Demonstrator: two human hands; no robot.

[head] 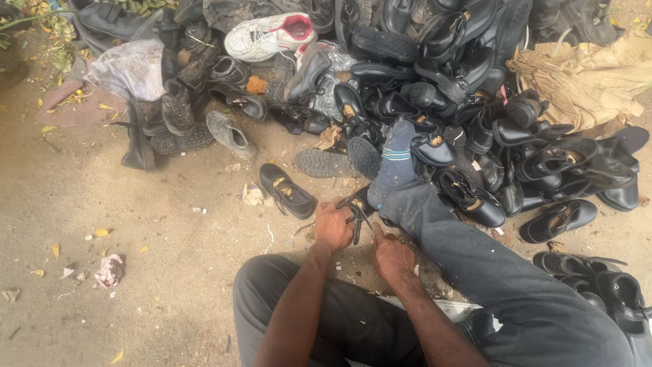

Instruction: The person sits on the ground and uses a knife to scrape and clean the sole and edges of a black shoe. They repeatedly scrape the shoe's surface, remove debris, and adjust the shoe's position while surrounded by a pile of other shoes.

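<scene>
— Left hand (333, 226)? Closed around the black strap shoe (358, 207), pinned on the ground just beside the striped sock (394, 162).
— Right hand (392, 257)? Fingers curled, index tip pressing toward the strap; cannot tell whether anything sits in the grip.
— Best handling, probably: keep the shoe braced against the outstretched leg, work close to the strap, away from the heap of black shoes (475, 102).
— And mind the lone black shoe (287, 191) near the left hand.

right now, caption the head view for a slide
Both hands, left hand and right hand, work a black sandal beside a shoe pile.
</scene>
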